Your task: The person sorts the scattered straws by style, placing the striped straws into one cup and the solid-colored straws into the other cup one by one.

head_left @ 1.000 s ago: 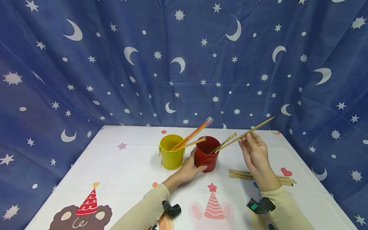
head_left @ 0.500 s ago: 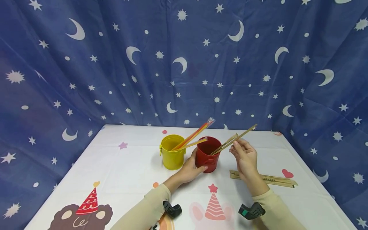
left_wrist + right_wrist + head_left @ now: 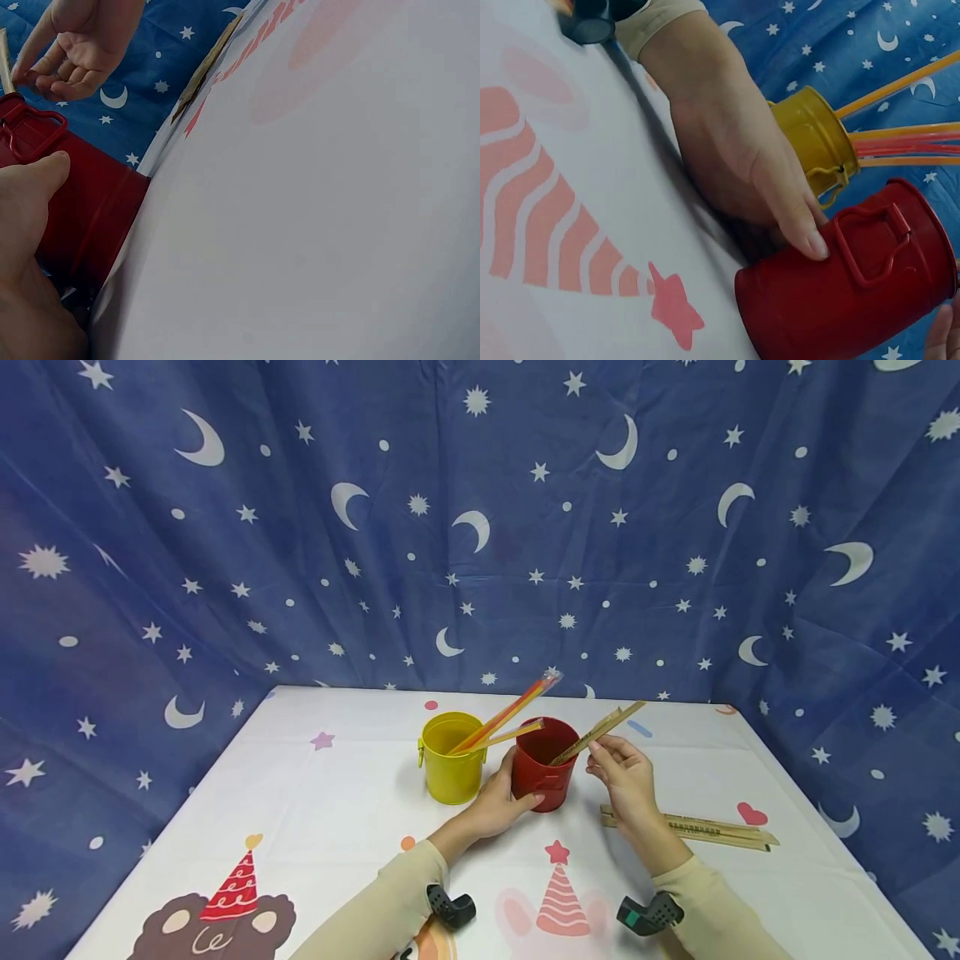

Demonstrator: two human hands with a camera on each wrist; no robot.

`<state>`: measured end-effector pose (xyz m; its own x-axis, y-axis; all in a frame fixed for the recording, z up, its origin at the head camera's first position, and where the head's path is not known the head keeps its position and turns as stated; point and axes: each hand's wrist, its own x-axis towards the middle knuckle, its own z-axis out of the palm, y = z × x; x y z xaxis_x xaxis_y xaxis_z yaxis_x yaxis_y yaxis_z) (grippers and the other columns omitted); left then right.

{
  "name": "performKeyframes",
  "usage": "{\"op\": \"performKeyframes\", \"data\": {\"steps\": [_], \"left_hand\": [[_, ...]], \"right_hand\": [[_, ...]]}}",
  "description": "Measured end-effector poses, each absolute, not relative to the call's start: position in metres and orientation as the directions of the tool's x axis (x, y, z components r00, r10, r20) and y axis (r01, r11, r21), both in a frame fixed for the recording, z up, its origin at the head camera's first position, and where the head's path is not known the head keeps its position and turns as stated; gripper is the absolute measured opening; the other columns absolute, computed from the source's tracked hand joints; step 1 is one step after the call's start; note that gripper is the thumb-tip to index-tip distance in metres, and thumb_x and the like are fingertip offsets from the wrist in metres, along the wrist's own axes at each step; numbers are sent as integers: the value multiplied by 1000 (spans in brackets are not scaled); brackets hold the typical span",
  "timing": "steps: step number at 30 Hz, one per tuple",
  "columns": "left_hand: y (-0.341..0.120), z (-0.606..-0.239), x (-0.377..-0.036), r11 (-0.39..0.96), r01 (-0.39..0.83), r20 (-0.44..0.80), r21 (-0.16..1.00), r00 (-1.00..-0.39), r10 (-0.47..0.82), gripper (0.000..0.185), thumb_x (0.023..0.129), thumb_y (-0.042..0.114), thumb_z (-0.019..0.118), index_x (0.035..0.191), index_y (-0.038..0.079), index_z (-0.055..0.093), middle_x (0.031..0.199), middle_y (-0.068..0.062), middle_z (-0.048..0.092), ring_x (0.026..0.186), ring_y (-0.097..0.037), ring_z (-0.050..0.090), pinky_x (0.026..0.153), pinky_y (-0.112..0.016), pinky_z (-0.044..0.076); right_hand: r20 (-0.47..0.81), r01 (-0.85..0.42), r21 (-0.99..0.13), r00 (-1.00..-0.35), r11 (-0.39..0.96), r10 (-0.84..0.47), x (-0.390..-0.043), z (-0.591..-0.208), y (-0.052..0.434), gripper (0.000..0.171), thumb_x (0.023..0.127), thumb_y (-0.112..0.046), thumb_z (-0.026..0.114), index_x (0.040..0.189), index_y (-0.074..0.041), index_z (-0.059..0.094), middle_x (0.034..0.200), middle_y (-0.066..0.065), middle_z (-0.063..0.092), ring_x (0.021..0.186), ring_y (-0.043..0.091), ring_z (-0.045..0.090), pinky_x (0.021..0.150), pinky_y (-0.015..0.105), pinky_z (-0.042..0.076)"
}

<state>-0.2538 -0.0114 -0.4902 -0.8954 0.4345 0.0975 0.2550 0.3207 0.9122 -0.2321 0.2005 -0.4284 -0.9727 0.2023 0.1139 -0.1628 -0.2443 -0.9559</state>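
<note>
A small red metal bucket (image 3: pixel 542 783) stands on the table, its side handle folded down in the right wrist view. My left hand (image 3: pixel 495 802) grips its left side, thumb (image 3: pixel 56 169) across the front wall. My right hand (image 3: pixel 626 777) is just right of the rim, pinching a thin stick in a printed brown paper sleeve (image 3: pixel 626 713) between thumb and fingertips. The stick leans in the bucket, its lower end inside, lying along another paper-wrapped stick that leans the same way. The left wrist view shows the right hand (image 3: pixel 86 45) above the bucket's mouth.
A yellow bucket (image 3: pixel 453 777) beside the red one holds several orange and red sticks (image 3: pixel 510 714) in clear wrap, which slant over toward the red bucket. More paper-wrapped sticks (image 3: pixel 720 833) lie on the white table (image 3: pixel 315 810) at right, partly behind the right forearm. A starry blue curtain (image 3: pixel 480 585) hangs behind.
My right hand has moved left and slightly down toward the red bucket, and the stick it pinches has slid deeper in. The left hand stays on the bucket.
</note>
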Motion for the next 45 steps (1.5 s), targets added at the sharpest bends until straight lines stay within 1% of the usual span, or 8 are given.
{"op": "performKeyframes", "data": {"steps": [8,12,17,22,31,33,40,45], "left_hand": [[-11,-491,-255,341,253,92,905,-901,425,91,96,33,66,164,18,6,163,-5,33,151,-27,33,125,-50,30],[-10,-492,-255,330,263,107,907,-899,424,92,96,31,66,163,15,7,162,-8,35,150,-29,34,124,-53,31],[-8,-490,-255,324,247,88,913,-896,436,91,96,33,66,164,19,6,164,-4,32,151,-25,32,125,-50,30],[-7,-490,-256,317,257,101,913,-895,435,91,96,34,66,164,19,6,164,-3,32,151,-24,32,125,-50,30],[-12,-489,-253,301,240,90,923,-894,438,91,96,31,66,164,20,6,164,-2,32,152,-23,31,126,-49,29],[-12,-490,-254,300,245,95,922,-895,437,91,96,31,66,164,20,6,163,-3,33,152,-23,31,126,-48,30],[-11,-492,-255,306,248,99,919,-897,430,91,96,32,66,164,19,6,163,-4,33,151,-24,32,126,-49,29],[-12,-493,-255,306,251,100,918,-896,433,91,96,32,66,163,20,6,163,-2,33,150,-23,33,126,-48,30]], "right_hand": [[66,-86,-986,-988,-141,141,-234,-432,205,12,98,-9,66,90,-17,68,76,-8,64,73,5,61,69,19,57],[38,-42,-997,-997,-69,68,-235,-430,211,3,99,-13,64,100,-12,67,80,-10,64,77,4,61,73,18,57],[-5,3,-998,-1000,68,-26,-235,-422,227,30,101,-19,62,121,4,60,88,-14,64,83,4,62,77,17,57],[-18,1,-987,-994,159,-106,-238,-413,243,46,102,-25,60,132,9,52,97,-14,63,89,2,63,80,16,57],[34,-118,-913,-976,391,-215,-238,-410,286,49,104,-28,58,136,8,54,108,-19,64,96,4,64,86,18,56],[39,-149,-884,-968,444,-247,-236,-410,298,46,103,-27,59,135,6,56,113,-16,66,98,4,65,86,17,55],[33,-233,-798,-938,557,-344,-240,-422,336,37,99,-16,65,128,7,64,128,28,65,98,-6,63,85,12,53],[17,-279,-786,-902,551,-432,-247,-440,353,32,98,-10,65,122,12,65,110,17,73,88,-4,63,77,15,53]]}}
